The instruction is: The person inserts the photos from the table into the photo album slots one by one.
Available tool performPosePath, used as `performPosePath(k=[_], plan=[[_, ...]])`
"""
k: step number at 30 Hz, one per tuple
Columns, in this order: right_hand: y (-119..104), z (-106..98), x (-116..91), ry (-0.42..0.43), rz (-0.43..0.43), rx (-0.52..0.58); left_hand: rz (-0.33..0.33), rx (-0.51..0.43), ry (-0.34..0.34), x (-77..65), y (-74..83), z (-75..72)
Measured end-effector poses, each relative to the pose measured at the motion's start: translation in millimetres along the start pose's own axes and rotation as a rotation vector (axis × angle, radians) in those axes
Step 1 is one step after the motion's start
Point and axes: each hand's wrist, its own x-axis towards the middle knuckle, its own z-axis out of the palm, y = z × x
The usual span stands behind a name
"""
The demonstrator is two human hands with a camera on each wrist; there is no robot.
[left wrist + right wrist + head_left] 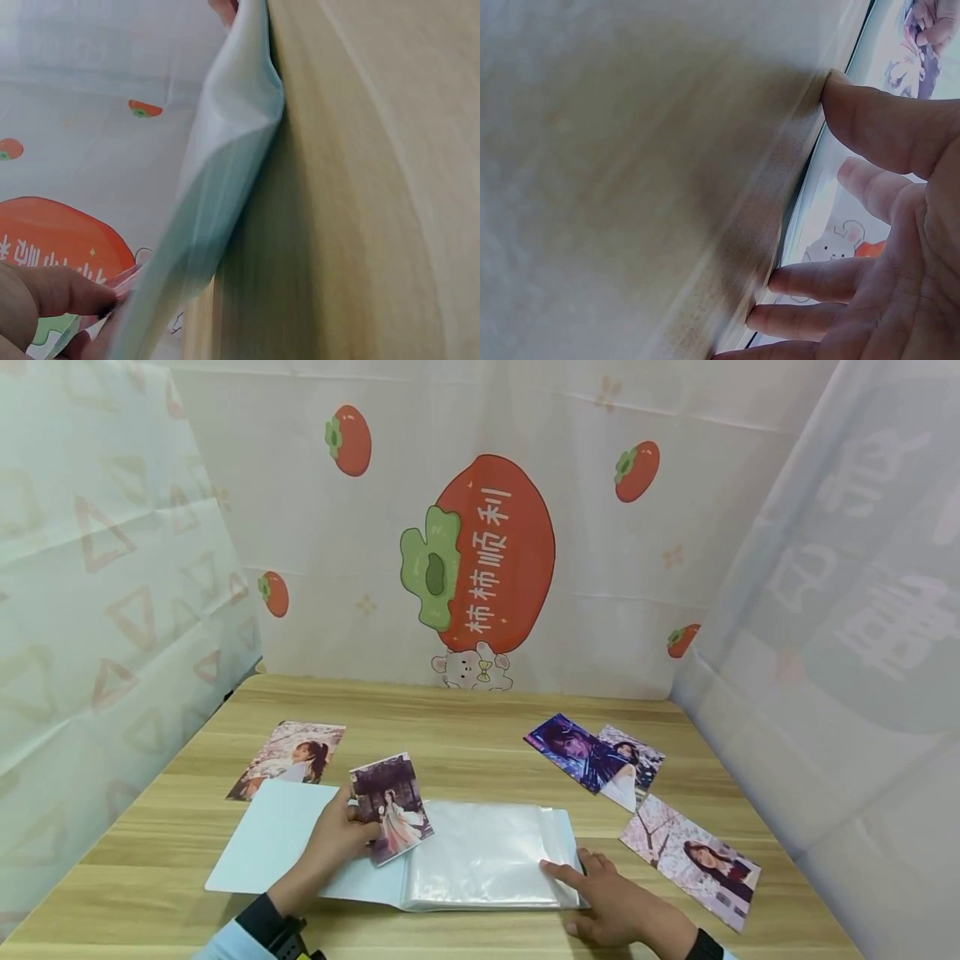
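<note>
My left hand (341, 837) pinches a photo (392, 810) of a figure in a long pale dress, holding it tilted over the middle of an open photo album. The album's pale blue cover (273, 835) lies spread to the left, and its clear plastic sleeves (480, 860) are stacked on the right. At the sleeves' right edge rests my right hand (615, 897), index finger on the plastic, other fingers spread. In the right wrist view its fingertips (787, 279) touch the tabletop. The left wrist view shows the cover's edge (217, 180) bent and raised.
A pink blossom photo (296, 760) lies behind the cover at the left. To the right, a dark purple photo (573, 752) overlaps another photo (637, 760), with a further blossom photo (693, 860) nearer. Printed cloth (585, 552) walls the wooden table (450, 718) behind and at both sides.
</note>
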Motion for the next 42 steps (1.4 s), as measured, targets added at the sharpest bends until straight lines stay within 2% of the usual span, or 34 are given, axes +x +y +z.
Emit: performPosePath(k=[3,6,13,17,25,30,38,42], plan=[[0.7,0.9,0.3,0.003,-0.007,-0.002,-0.005,-0.059,0.005,-0.3,0.4,1.0],[1.4,2.0,0.6,0.009,-0.017,-0.004,-0.007,-0.079,0.005,0.0,1.2,0.3],[1.6,1.8,1.0,0.009,-0.015,-0.007,-0.04,-0.002,0.035,3.1,2.9,-6.4],[1.0,0.5,0.5,-0.001,-0.002,-0.001,-0.061,-0.047,0.06,3.5,3.3,-10.4],[0.4,-0.5,-0.2,-0.012,0.008,0.006,-0.065,-0.089,0.02,0.9,2.6,-16.2],[0.1,0.0,-0.3,-0.004,0.001,0.004,-0.049,-0.082,0.014,-1.2,2.1,-14.3],[-0.1,0.1,-0.2,-0.001,0.001,-0.002,-0.066,-0.088,0.08,-0.8,-0.8,-11.2],[0.3,0.5,-0.3,-0.004,0.005,0.007,-0.052,-0.013,0.101,-1.7,-1.4,-13.5]])
